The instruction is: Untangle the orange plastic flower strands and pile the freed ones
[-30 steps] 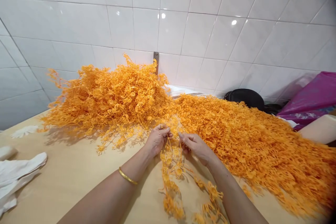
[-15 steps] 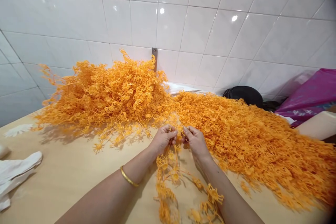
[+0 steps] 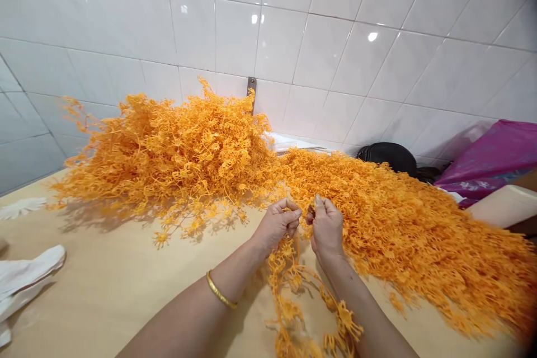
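Close-up: my left hand (image 3: 277,225) and right hand (image 3: 327,229), fingers clenched, grasp an orange flower strand (image 3: 289,285) that hangs down onto the pale wooden table (image 3: 104,257), just in front of a large heap of orange strands (image 3: 184,156) below the white tiled wall (image 3: 293,28).

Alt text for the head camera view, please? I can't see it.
The left hand, wearing a gold bangle, and right hand hold a dangling orange floral strand over a wooden table, before large orange heaps against white wall tiles.
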### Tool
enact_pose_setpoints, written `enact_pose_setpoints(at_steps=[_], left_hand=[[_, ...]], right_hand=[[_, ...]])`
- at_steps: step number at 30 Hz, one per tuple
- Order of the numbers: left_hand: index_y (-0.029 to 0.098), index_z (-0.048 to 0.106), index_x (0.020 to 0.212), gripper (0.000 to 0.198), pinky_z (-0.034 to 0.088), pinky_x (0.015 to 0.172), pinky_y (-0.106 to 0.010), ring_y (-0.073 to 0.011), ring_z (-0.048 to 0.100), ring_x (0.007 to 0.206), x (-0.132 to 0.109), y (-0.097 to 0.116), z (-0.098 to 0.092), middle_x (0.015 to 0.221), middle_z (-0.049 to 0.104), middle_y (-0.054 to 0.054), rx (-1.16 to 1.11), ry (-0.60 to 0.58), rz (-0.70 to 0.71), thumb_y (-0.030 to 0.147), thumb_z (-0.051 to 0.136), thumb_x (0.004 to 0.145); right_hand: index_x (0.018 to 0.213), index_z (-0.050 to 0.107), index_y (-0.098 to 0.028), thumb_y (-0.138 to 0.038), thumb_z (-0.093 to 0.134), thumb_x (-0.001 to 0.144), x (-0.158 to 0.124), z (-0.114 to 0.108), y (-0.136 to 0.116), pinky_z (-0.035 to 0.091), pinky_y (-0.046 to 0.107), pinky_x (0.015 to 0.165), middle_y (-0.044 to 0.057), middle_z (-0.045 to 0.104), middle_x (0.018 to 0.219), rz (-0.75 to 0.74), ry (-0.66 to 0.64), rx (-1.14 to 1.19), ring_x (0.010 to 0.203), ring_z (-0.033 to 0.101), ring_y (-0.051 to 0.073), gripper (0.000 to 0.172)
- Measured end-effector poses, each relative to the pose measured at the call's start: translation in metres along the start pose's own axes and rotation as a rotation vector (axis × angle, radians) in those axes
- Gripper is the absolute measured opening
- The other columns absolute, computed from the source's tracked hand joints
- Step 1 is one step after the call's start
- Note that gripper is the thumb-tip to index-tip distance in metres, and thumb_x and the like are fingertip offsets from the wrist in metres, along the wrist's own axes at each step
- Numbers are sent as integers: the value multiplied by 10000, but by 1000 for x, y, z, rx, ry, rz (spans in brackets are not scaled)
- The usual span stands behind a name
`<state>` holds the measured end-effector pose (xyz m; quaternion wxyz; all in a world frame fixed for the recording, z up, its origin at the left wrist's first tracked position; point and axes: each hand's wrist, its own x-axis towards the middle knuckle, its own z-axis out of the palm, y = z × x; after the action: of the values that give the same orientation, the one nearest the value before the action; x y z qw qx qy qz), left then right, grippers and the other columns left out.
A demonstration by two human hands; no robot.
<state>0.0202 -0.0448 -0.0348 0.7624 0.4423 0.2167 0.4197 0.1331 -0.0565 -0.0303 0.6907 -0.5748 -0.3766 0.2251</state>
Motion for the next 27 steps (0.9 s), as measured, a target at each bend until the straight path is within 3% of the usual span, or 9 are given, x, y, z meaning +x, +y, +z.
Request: enact_pose_setpoints(at_steps=[3, 5, 8, 11, 15, 18, 20, 23, 27], left_hand=[[166, 391, 601, 262, 143, 355, -158, -8, 226, 325, -1, -2, -10, 377, 285, 101, -38, 78, -8, 224, 643, 557], [166, 386, 608, 272, 148, 355, -150, -7, 240, 328, 1, -3, -19, 380, 302, 98, -95, 152, 10, 215, 646, 548], [171, 379, 637, 278, 243, 380, -155, -29, 345, 359, 6, -3, -28, 421, 402, 71, -179, 218, 71, 227, 640, 556], [173, 378, 651, 282, 340, 433, -188, -61, 441, 411, 9, -2, -31, 479, 467, 47, -182, 256, 84, 228, 638, 560], [169, 394, 655, 240, 377, 458, -208, -80, 482, 445, 11, -3, -34, 505, 491, 34, -152, 307, 97, 213, 618, 580], [166, 406, 652, 230, 392, 483, -211, -76, 487, 462, 12, -3, -36, 518, 492, 35, -142, 331, 128, 209, 620, 580], [166, 412, 654, 232, 394, 493, -211, -76, 488, 472, 12, -2, -37, 518, 489, 38, -132, 338, 144, 214, 626, 576], [161, 421, 638, 238, 389, 490, -210, -79, 488, 474, 10, -1, -34, 515, 493, 35, -93, 320, 124, 248, 635, 578], [145, 430, 585, 254, 356, 462, -195, -76, 476, 450, 6, 0, -28, 504, 519, 16, 61, 210, 61, 274, 650, 575]], right_hand=[[586, 287, -218, -437, 371, 748, 19, -20, -12, 279, 215, 361, -71, 321, 487, 15, 186, 72, 372, 309, 71, 285], [608, 305, -217, -417, 374, 747, 27, -30, -15, 271, 208, 359, -69, 328, 514, -21, 230, 79, 374, 311, 65, 253], [773, 421, -216, -366, 455, 717, 24, -31, -11, 302, 220, 393, -53, 404, 566, -104, 55, -94, 410, 374, 79, 163], [927, 483, -216, -307, 502, 697, 13, -21, -4, 366, 264, 521, -2, 494, 687, -282, -112, -399, 552, 461, 121, 248], [741, 575, -182, -361, 472, 728, -4, -12, -4, 371, 289, 639, 64, 530, 807, -399, -366, -523, 757, 486, 177, 207], [739, 580, -189, -388, 508, 705, -16, -7, -4, 357, 261, 596, 37, 555, 742, -299, -672, -440, 706, 483, 163, 214], [675, 559, -190, -390, 557, 663, -22, -3, -2, 326, 243, 559, 9, 537, 663, -306, -755, -442, 636, 453, 144, 199], [540, 458, -183, -383, 513, 702, -24, 1, 5, 259, 228, 503, -28, 423, 522, -354, -641, -450, 531, 364, 111, 263], [590, 432, -184, -384, 424, 767, -14, -3, 12, 238, 221, 476, -38, 389, 529, -250, -535, -349, 497, 332, 95, 267]])
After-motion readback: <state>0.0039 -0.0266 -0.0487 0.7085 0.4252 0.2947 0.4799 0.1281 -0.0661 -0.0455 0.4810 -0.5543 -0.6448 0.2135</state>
